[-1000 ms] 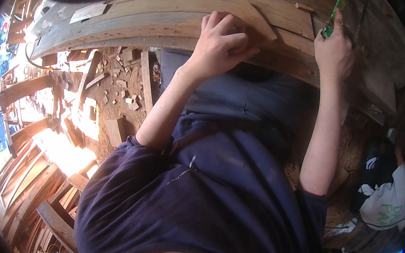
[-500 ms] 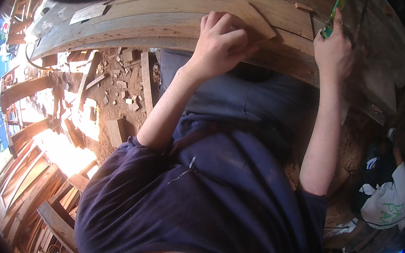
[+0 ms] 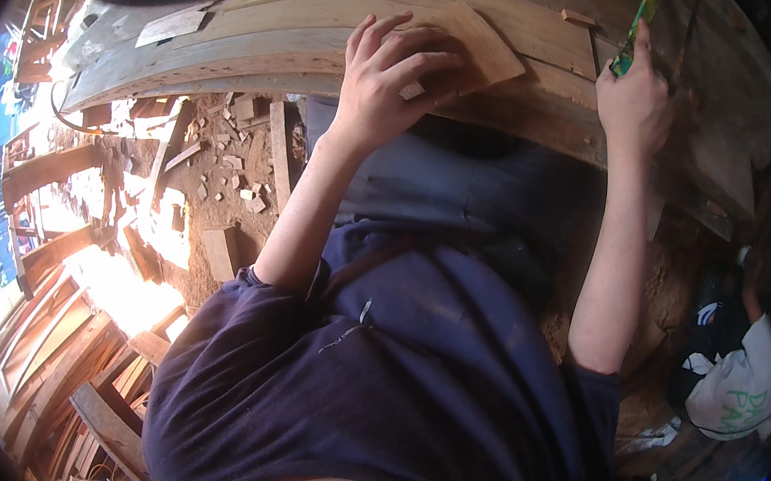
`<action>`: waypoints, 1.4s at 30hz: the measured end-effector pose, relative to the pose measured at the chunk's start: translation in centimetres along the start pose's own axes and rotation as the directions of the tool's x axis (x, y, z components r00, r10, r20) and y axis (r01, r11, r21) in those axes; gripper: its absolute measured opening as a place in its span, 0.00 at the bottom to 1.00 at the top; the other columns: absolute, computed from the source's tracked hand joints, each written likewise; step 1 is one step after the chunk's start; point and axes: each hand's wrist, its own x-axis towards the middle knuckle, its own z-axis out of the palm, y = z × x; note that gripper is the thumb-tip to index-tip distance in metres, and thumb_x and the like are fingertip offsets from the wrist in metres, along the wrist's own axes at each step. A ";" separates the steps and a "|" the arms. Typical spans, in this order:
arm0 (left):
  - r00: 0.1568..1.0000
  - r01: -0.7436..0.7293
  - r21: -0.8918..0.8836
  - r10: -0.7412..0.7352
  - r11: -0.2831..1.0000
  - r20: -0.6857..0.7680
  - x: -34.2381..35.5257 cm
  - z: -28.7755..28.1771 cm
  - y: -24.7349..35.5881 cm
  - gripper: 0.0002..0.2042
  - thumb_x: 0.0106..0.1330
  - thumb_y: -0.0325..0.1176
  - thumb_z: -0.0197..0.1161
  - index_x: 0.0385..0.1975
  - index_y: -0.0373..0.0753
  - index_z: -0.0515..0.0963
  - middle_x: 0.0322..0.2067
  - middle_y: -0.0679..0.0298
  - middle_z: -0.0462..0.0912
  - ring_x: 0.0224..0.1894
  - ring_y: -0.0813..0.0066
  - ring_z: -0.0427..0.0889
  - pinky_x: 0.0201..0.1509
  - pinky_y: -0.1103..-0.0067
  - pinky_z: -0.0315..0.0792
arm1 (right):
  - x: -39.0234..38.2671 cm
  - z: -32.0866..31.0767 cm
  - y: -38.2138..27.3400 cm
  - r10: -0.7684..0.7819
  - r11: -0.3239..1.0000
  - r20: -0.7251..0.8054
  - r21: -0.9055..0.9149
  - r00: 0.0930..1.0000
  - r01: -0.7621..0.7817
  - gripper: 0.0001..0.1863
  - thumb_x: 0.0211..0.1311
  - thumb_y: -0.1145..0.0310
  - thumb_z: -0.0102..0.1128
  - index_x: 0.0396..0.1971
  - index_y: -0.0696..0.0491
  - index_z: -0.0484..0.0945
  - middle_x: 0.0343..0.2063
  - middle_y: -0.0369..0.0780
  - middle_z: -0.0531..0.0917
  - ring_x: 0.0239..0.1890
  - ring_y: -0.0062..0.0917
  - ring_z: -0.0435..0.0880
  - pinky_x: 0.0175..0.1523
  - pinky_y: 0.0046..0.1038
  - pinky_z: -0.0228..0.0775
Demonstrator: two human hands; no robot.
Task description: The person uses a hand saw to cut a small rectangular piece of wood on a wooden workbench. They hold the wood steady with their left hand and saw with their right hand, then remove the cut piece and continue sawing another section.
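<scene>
My left hand is at the near edge of the wooden bench, its fingers spread and lightly curved beside a flat square piece of wood. A small pale patch shows under its fingers; whether it is a wood chip or a spot of light, I cannot make out. Farther right, my right hand is closed round the lower end of a narrow green-and-yellow tool, the index finger stretched along it. The tool's far end runs out of the picture, so its kind is unclear.
Thin wood strips and a small offcut lie on the plank bench. Scraps litter the ground at left, with stacked boards nearer. A person in a white shirt is low at the right.
My left hand has shifted a little left and its bent fingers have spread apart, uncovering more of the square wood. My right hand and the green-and-yellow tool have barely moved.
</scene>
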 end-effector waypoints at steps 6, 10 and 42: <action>0.998 0.040 0.085 -0.043 0.996 0.038 0.0 -1.0 -0.7 0.21 0.57 0.34 0.80 0.53 0.52 0.89 0.59 0.69 0.87 0.70 0.58 0.78 0.76 0.52 0.65 | 0.0 0.2 0.0 -0.006 0.999 0.005 -0.047 1.000 0.006 0.42 0.65 0.54 0.67 0.80 0.30 0.64 0.32 0.48 0.89 0.37 0.45 0.92 0.42 0.45 0.86; 0.993 0.117 -0.146 -0.115 0.982 0.024 1.0 -2.0 -1.6 0.22 0.52 0.30 0.78 0.50 0.52 0.90 0.56 0.70 0.90 0.61 0.63 0.85 0.69 0.64 0.75 | 0.0 0.1 0.1 -0.011 0.999 -0.008 -0.034 1.000 0.011 0.43 0.64 0.55 0.68 0.80 0.31 0.64 0.32 0.47 0.89 0.36 0.44 0.92 0.42 0.45 0.86; 0.953 0.196 0.299 -0.253 0.934 0.166 17.9 4.2 -4.6 0.14 0.70 0.46 0.67 0.45 0.43 0.86 0.44 0.49 0.88 0.48 0.51 0.85 0.54 0.60 0.78 | -0.5 -0.8 -0.5 -0.042 0.998 -0.043 -0.047 0.998 0.040 0.42 0.65 0.56 0.69 0.79 0.35 0.65 0.29 0.43 0.88 0.31 0.39 0.91 0.37 0.42 0.85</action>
